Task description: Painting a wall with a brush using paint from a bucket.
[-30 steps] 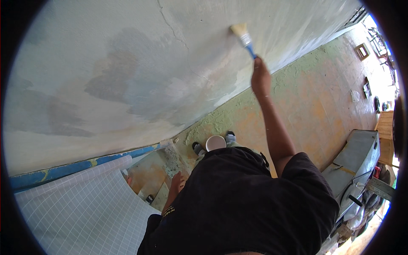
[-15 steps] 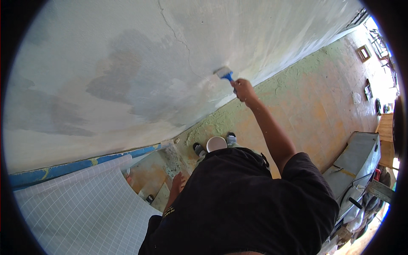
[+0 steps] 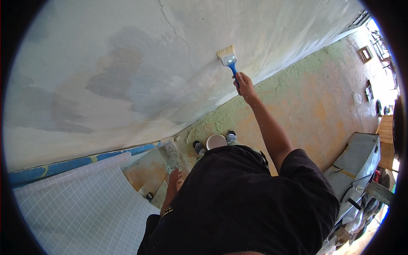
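Note:
My right hand [image 3: 245,86] is closed round the blue handle of a wide paintbrush [image 3: 229,58] with pale bristles and a metal ferrule. The brush is in front of the wall [image 3: 170,55], bristles pointing up; whether they touch it I cannot tell. Grey damp-looking patches and a thin crack mark the wall to the left of the brush. My left hand [image 3: 175,179] hangs low beside my body with its fingers apart, holding nothing. Between my feet stands a round white bucket [image 3: 216,141], its lower part hidden by my shirt.
A white checked sheet [image 3: 85,199] hangs at the left below a blue-painted frame strip [image 3: 80,161]. Green residue lies on the tiled floor [image 3: 306,110] along the wall. A grey metal cabinet [image 3: 357,155] and a pile of goods stand at the right.
My right hand has moved slightly up, and the brush head has swung up with its bristles now spread and visible. My left hand has shifted slightly.

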Motion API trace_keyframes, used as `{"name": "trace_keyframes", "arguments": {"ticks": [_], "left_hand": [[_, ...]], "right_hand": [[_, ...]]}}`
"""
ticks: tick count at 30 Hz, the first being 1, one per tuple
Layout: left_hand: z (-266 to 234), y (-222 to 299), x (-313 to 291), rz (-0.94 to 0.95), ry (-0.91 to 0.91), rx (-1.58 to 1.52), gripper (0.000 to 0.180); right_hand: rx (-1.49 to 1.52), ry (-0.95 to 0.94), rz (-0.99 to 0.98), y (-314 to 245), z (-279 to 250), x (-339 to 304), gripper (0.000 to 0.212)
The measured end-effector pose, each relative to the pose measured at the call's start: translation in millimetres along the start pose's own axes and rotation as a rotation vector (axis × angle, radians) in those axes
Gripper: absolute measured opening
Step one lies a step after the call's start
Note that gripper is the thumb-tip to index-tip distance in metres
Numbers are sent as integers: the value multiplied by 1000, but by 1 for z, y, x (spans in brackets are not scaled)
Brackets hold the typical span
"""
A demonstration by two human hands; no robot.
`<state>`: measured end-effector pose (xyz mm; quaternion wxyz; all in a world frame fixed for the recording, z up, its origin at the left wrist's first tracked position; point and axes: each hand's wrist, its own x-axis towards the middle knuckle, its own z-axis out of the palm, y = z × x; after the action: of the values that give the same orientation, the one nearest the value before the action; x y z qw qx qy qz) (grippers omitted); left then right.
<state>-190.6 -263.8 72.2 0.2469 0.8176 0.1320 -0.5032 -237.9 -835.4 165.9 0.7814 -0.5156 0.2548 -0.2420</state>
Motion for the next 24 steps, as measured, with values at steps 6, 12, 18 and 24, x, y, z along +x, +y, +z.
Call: {"name": "trace_keyframes", "arguments": {"ticks": [6, 12, 18, 24], "left_hand": [[-2, -86, 73, -98, -233, -458, 61], [10, -9, -14, -172, 93, -226, 60], [12, -49, 9, -14, -64, -467, 59], [14, -42, 32, -6, -54, -263, 57]], "right_hand": [[-322, 215, 462, 69, -30, -10, 33], [-72, 193, 205, -73, 34, -23, 29], [94, 49, -314, -193, 50, -40, 31], [-12, 76, 22, -95, 10, -2, 33]]}}
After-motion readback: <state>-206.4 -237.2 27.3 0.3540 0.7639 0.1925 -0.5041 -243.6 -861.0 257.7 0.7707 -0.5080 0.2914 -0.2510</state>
